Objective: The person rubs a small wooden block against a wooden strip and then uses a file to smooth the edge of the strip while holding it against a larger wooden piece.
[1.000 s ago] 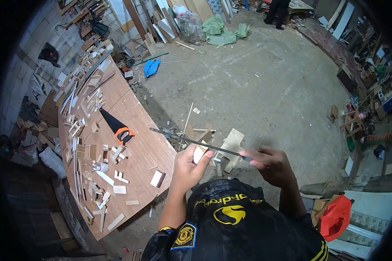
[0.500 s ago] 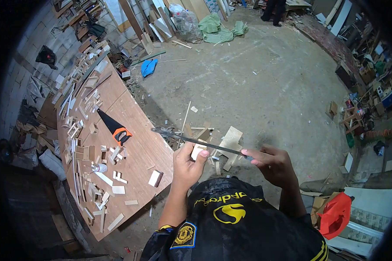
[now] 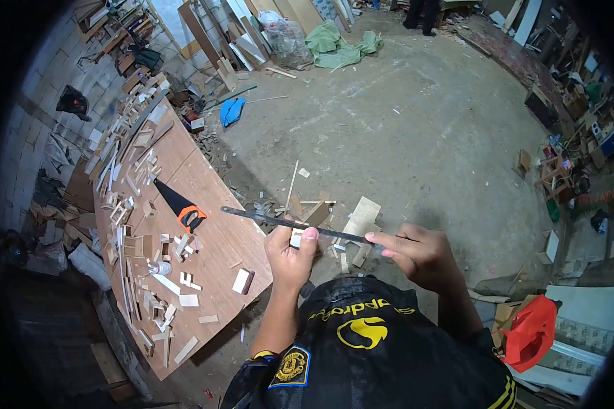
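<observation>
Left hand (image 3: 290, 258): we pinch a small wood block (image 3: 297, 238), fingers closed.
Right hand (image 3: 416, 253): we clasp the file (image 3: 280, 222); it crosses the block, tip toward 9 o'clock.

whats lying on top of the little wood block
A long dark file lies across the wood block, its end in the right hand. The left hand covers most of the block.

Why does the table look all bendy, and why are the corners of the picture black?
Head view: the very wide lens curves the workbench edge and leaves a black ring around the frame; the light is even with soft shadows; the left hand with its wood piece and the right hand with the file look sharp.
</observation>
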Available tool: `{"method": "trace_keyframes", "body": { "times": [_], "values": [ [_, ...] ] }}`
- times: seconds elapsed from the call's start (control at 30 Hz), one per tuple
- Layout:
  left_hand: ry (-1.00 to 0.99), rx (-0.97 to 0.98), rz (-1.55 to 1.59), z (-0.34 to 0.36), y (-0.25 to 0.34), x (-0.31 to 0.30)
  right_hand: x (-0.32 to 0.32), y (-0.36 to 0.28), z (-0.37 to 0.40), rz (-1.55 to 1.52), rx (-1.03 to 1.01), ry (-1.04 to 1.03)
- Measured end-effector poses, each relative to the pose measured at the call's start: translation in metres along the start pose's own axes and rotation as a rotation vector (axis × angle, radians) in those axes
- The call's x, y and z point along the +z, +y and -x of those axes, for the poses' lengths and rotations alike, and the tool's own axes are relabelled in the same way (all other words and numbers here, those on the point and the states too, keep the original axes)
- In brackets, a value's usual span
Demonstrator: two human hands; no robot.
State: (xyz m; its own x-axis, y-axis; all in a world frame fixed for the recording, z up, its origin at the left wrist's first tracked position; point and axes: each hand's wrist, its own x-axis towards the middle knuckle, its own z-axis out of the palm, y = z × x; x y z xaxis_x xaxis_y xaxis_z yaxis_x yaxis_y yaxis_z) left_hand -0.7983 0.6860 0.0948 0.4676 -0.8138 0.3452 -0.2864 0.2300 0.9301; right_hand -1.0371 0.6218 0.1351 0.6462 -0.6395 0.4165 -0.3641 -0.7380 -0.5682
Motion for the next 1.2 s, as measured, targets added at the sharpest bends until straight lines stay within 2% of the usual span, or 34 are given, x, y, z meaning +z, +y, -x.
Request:
{"method": "trace_keyframes", "body": {
  "times": [0.2, 0.3, 0.53, 0.57, 0.63, 0.73, 0.9, 1.0, 1.2],
  "values": [
    [-0.047, 0.037, -0.095, 0.013, 0.006, 0.021, -0.010, 0.004, 0.012, 0.009, 0.006, 0.023],
    [-0.239, 0.152, -0.150, 0.027, 0.014, 0.041, -0.016, 0.011, 0.018, 0.044, 0.005, 0.037],
    [-0.306, 0.065, -0.132, 0.037, 0.022, 0.062, -0.037, 0.030, 0.043, -0.043, 0.042, 0.113],
    [-0.309, 0.067, -0.133, 0.039, 0.020, 0.067, -0.040, 0.030, 0.045, -0.043, 0.043, 0.117],
    [-0.132, 0.120, 0.056, 0.048, 0.009, 0.078, -0.044, 0.029, 0.051, -0.208, 0.056, 0.066],
    [-0.250, -0.004, 0.099, 0.056, 0.003, 0.077, -0.048, 0.034, 0.064, -0.239, 0.070, 0.049],
    [-0.237, 0.104, -0.048, 0.056, 0.018, 0.083, -0.062, 0.037, 0.076, -0.228, 0.092, -0.006],
    [-0.305, 0.077, -0.051, 0.058, 0.012, 0.082, -0.066, 0.039, 0.082, -0.209, 0.100, -0.011],
    [-0.302, 0.026, -0.008, 0.058, 0.013, 0.082, -0.060, 0.031, 0.082, -0.208, 0.103, 0.038]
  ]
}}
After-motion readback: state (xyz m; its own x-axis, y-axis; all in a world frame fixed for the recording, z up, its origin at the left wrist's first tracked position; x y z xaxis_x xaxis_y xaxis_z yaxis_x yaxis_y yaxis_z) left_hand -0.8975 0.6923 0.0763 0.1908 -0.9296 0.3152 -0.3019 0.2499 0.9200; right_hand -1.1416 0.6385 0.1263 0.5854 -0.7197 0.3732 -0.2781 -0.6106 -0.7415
